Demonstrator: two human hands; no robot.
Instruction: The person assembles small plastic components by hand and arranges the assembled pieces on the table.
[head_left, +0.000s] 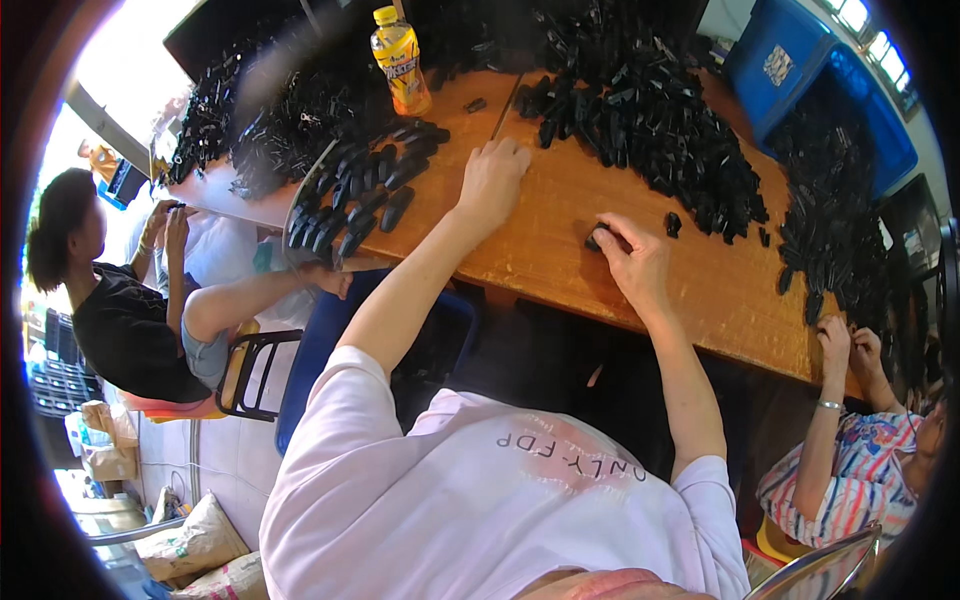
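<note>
On the wooden table (560, 250), right hand (635, 262) pinches a small black plastic part (594, 240); left hand (490, 180) rests empty, curled, at ten o'clock. Best kept pressed flat while gripping.

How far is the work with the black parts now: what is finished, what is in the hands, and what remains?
A neat row of black pieces lies arranged at the left. The right hand presses one small black part on the wooden table; the left hand rests empty near the row. A large loose heap remains unsorted.
</note>
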